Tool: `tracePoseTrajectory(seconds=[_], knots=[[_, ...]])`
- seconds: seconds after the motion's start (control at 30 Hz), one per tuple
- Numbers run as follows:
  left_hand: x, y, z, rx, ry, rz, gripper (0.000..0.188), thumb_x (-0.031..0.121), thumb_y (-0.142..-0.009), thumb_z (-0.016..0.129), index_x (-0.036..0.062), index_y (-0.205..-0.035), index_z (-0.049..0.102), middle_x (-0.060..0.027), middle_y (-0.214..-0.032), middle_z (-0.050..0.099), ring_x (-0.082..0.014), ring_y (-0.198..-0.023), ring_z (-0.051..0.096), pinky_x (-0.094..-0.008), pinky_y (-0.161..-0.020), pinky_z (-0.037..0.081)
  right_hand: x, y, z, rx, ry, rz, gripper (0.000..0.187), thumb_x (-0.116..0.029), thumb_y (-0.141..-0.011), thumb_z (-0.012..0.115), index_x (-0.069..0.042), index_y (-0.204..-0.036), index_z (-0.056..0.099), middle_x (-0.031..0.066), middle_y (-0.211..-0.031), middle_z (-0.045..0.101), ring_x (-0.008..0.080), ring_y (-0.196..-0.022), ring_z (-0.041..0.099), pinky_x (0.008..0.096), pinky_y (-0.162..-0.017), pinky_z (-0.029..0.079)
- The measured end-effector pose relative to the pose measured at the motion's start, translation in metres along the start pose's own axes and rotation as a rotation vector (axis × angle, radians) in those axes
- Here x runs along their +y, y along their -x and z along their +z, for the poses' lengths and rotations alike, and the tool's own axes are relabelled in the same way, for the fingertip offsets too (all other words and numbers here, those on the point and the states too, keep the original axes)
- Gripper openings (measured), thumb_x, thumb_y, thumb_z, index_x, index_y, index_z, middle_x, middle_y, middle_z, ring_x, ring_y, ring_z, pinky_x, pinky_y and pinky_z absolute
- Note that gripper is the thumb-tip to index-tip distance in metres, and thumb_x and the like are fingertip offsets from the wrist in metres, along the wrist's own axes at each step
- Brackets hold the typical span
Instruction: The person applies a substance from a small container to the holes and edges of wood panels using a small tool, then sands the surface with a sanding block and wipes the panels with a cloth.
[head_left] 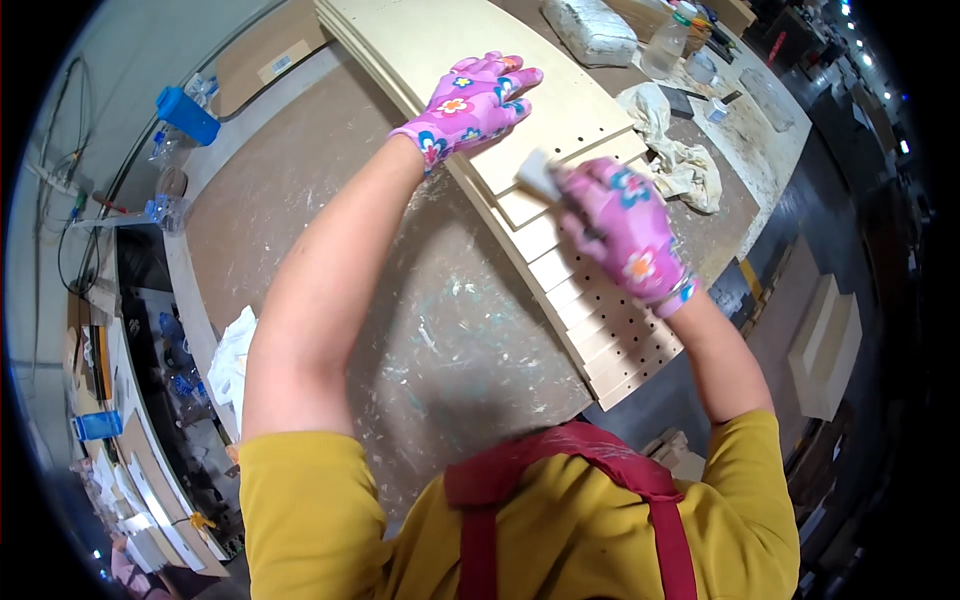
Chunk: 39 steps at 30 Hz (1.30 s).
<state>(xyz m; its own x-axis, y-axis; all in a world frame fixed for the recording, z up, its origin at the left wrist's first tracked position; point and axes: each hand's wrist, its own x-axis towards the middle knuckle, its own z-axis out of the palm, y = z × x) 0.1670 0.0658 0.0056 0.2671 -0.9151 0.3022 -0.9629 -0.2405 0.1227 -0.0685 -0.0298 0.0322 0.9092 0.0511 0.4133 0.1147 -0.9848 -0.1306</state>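
A stack of pale wooden boards (570,95) lies on the workbench, its ends stepped like a stair and dotted with dark holes. My left hand (470,105), in a pink flowered glove, rests flat on the top board with fingers stretched out. My right hand (620,225), gloved the same way and blurred by motion, is over the stepped ends. Its fingers are closed on a small whitish flat piece (540,175), too smeared to name, at the corner of the upper boards.
The brown, paint-specked workbench (450,330) carries a crumpled cream cloth (685,165), a wrapped white block (590,30) and a plastic bottle (668,40) beyond the boards. A blue jug (188,115) stands at the left edge. Long pale pieces (825,345) lie at the right.
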Motion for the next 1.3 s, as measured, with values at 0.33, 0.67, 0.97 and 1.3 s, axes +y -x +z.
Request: tracePoseTrajectory(seconds=[0.33, 0.67, 0.97, 1.3], knots=[[0.008, -0.007, 0.004, -0.025, 0.036, -0.032, 0.046, 0.036, -0.094, 0.045, 0.0212, -0.137, 0.047, -0.0091, -0.145, 0.040, -0.0284, -0.136, 0.033, -0.0402, -0.113, 0.022, 0.121, 0.046, -0.017, 0.313, -0.123, 0.439, 0.042, -0.020, -0.084, 0.062, -0.010, -0.124, 0.058, 0.0155, -0.110, 0.061, 0.0315, -0.099, 0.060, 0.0384, -0.088, 0.048], [0.028, 0.025, -0.013, 0.137, 1.182, -0.304, 0.038, 0.023, -0.091, 0.055, 0.0125, -0.128, 0.056, -0.0004, -0.096, 0.061, -0.0044, -0.060, 0.049, -0.0218, -0.050, 0.044, -0.012, 0.087, -0.020, -0.121, -1.539, 0.655, 0.056, -0.044, -0.089, 0.056, 0.003, -0.119, 0.053, 0.0073, -0.094, 0.061, 0.0126, -0.076, 0.055, 0.0258, -0.066, 0.044], [0.185, 0.370, -0.077, 0.833, 1.530, -0.816, 0.033, 0.012, -0.085, 0.059, -0.0021, -0.114, 0.060, -0.0109, -0.110, 0.065, -0.0217, -0.104, 0.061, -0.0358, -0.094, 0.046, -0.161, 0.058, 0.062, -0.520, -1.298, 0.225, 0.053, -0.035, -0.092, 0.056, -0.001, -0.131, 0.048, 0.0108, -0.111, 0.062, 0.0195, -0.098, 0.061, 0.0321, -0.085, 0.048], [0.280, 0.477, -0.074, 0.989, 1.141, -1.227, 0.020, 0.019, -0.088, 0.053, -0.0001, -0.092, 0.058, -0.0129, -0.090, 0.060, -0.0214, -0.080, 0.057, -0.0310, -0.073, 0.049, -0.394, -0.056, 0.242, -0.474, -0.730, -0.130, 0.039, -0.034, -0.093, 0.046, -0.003, -0.115, 0.056, 0.0210, -0.096, 0.064, 0.0357, -0.087, 0.064, 0.0435, -0.076, 0.052]])
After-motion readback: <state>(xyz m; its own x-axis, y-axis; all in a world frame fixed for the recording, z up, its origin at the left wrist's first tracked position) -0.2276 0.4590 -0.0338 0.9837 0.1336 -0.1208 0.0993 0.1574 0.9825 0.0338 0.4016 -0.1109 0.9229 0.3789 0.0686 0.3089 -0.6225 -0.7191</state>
